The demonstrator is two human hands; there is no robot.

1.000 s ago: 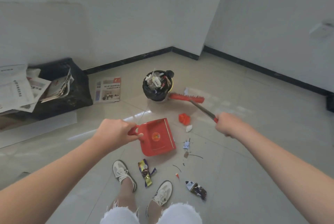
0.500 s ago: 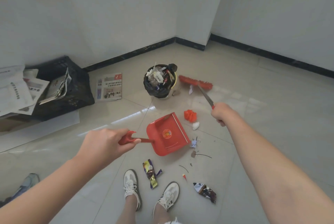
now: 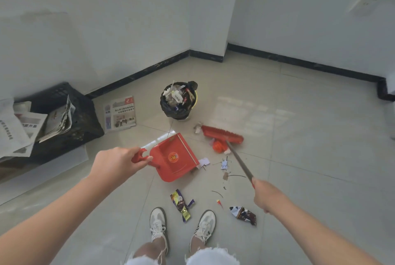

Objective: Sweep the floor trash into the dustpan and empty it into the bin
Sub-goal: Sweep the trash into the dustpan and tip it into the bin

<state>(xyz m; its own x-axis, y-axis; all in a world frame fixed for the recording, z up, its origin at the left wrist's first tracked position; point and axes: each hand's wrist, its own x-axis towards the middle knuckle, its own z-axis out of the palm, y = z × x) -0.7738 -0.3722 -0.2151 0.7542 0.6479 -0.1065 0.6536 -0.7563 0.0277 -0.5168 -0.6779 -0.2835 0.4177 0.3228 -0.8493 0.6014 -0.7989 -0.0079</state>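
My left hand grips the handle of a red dustpan, which sits low over the floor with its mouth facing right. My right hand holds the handle of a red broom, whose head rests on the tiles behind an orange scrap. A white paper piece lies at the dustpan's lip. Small bits, a candy wrapper and a dark wrapper are scattered near my feet. The black-lined bin, full of trash, stands beyond the dustpan.
A black crate with newspapers sits at the left by the wall. A newspaper lies flat on the floor beside it. My two shoes stand just below the wrappers. Walls form a corner behind the bin.
The broom head has come nearer, from beside the bin to just behind the orange scrap. The dustpan has stayed about where it was. A white paper piece now shows at the dustpan's lip.
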